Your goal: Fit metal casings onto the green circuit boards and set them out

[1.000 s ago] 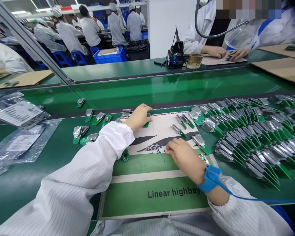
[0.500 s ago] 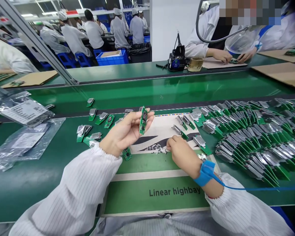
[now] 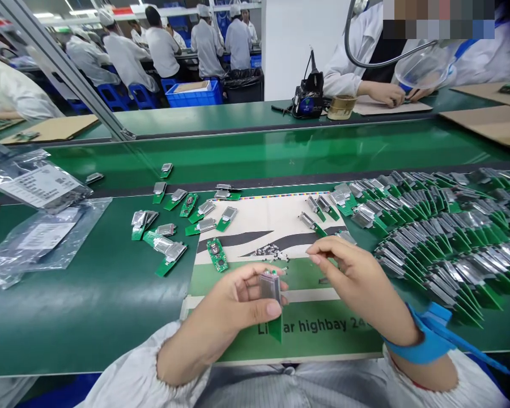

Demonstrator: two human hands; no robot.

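My left hand [image 3: 242, 303] is closed around a small green circuit board [image 3: 275, 328] with a flat silvery module [image 3: 270, 286] on its face. The board stands upright over the printed cardboard sheet [image 3: 233, 354], my thumb pressing its front. To its right, my right hand [image 3: 344, 263] hovers above the sheet with thumb and index fingertips brought together. Whatever lies between those fingertips, if anything, is too small to make out. A scatter of tiny black-and-white parts [image 3: 270, 251] lies on the sheet between and beyond my hands. One bare-faced circuit board [image 3: 217, 254] lies left of them.
Dense curved rows of boards with silver modules [image 3: 433, 249] fill the right side. Loose boards [image 3: 170, 255] lie at left, near clear plastic bags [image 3: 46, 226]. A blue wrist strap [image 3: 420, 340] trails a cord. Across the green bench [image 3: 289, 147], a co-worker's hands [image 3: 386, 93] work.
My left hand has come down and nearer to me, and the board is turned so its silver module shows. My right hand has lifted off the tiny parts and moved right and nearer.
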